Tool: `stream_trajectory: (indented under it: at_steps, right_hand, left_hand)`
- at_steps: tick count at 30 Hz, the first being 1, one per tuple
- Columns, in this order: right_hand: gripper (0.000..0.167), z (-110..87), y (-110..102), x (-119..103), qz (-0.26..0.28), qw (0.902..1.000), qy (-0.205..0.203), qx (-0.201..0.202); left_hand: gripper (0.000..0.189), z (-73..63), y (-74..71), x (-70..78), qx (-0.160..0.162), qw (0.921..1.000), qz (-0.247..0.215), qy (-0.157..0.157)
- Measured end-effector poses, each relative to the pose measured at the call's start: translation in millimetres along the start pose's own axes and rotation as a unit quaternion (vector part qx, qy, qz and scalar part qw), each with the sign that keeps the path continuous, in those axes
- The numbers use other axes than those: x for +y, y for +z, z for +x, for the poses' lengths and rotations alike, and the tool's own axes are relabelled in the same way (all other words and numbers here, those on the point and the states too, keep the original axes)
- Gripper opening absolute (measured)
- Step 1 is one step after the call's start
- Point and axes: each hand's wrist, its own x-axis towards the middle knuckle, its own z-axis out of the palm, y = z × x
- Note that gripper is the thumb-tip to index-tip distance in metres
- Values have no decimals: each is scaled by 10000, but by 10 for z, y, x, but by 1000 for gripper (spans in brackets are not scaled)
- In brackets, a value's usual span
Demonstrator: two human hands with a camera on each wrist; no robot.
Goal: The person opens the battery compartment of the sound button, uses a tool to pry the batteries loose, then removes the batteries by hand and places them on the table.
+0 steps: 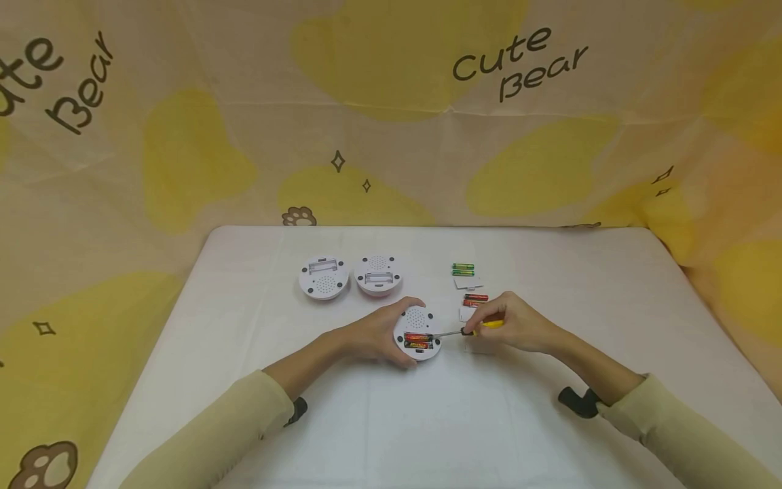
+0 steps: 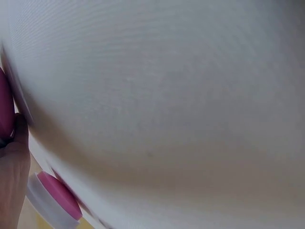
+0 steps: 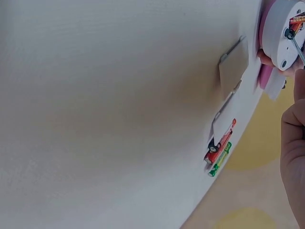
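My left hand (image 1: 380, 333) grips a round white device (image 1: 417, 318) by its side, thumb and fingers spread around the rim. Its underside faces up, showing speaker holes and an uncovered battery compartment with two red-and-black batteries (image 1: 418, 337) in it. From the right, my right hand (image 1: 519, 322) pinches a screwdriver (image 1: 492, 324) with a yellow handle. The thin metal shaft (image 3: 297, 49) reaches the right end of the upper battery. In the left wrist view, the held device's pink side (image 2: 5, 107) shows at the left edge, beside the fingers.
Two similar devices, one on the left (image 1: 324, 277) and one on the right (image 1: 378, 274), lie behind with bare battery compartments. To the right are two green batteries (image 1: 463, 269), red batteries (image 1: 476, 297) and white covers (image 3: 233, 67). A patterned cloth (image 1: 391, 156) hangs behind the white table (image 1: 391, 421).
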Motion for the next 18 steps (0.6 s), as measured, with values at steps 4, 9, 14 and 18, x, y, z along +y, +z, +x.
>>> stream_trajectory:
  at_steps: [4, 9, 14, 18]
  right_hand:
    - [13, -11, -14, -10, -5, 10000, 37, -12]
    - [13, -29, -23, -19, -65, 10000, 39, 25]
    - [15, -31, -30, -28, -128, 9998, 110, 52]
    - [16, -34, -31, -29, -142, 9997, 172, 60]
  left_hand:
    - [101, -2, 2, 8, -13, 10000, 41, -55]
    - [102, -6, 2, 13, -39, 10000, 28, -70]
    - [102, -18, 5, 8, -13, 10000, 30, -94]
    - [103, -27, 9, 2, 17, 10000, -69, -68]
